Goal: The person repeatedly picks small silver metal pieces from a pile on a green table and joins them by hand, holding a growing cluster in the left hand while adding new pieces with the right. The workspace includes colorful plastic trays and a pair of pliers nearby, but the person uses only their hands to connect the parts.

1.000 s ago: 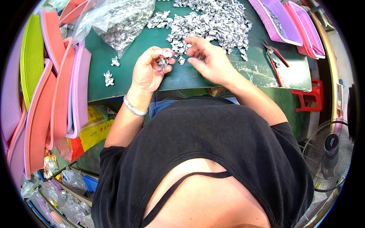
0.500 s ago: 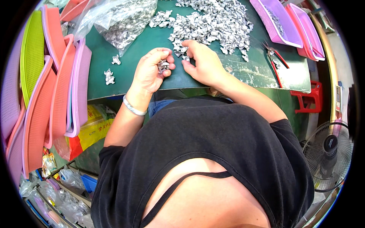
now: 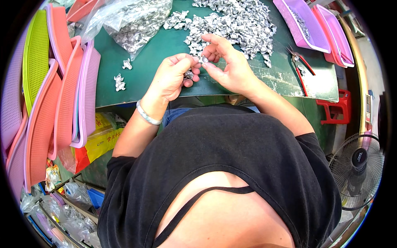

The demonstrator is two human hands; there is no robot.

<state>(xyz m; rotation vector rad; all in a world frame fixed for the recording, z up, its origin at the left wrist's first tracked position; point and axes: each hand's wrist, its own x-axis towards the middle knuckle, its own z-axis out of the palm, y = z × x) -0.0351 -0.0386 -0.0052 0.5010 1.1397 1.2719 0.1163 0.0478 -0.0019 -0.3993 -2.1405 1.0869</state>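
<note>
Green worktop (image 3: 142,78), scratched toward its right edge, carries quantities of silver-coloured metal parts. Beyond its left edge stand nested perforated baskets (image 3: 66,99) in lilac, salmon and lime. Two loose figure-shaped parts (image 3: 119,82) lie apart from each other near the left edge, one closer to the near left corner. To their right, toward the far edge, rests a clear plastic bag (image 3: 136,31) filled with similar parts.

Left hand (image 3: 175,76), wearing a pale bangle (image 3: 147,114) at the wrist, is above the worktop by the near edge, fingers curled around metal pieces (image 3: 188,75); their number cannot be told. One small metal part (image 3: 204,60) sits between the two hands, at the left fingertips and against the right thumb; which hand bears it cannot be told. Right hand (image 3: 227,66) is partly open, forefinger raised, remaining fingers bent; its grip cannot be confirmed. Just beyond both hands, a heap of metal parts (image 3: 235,27) spreads toward the far edge.

Red-handled pliers (image 3: 295,55) lie open near the right edge. At the far right corner stands a lilac basket (image 3: 319,38) containing parts. Past the right edge are a red stool (image 3: 345,105) and a black fan (image 3: 359,159).
</note>
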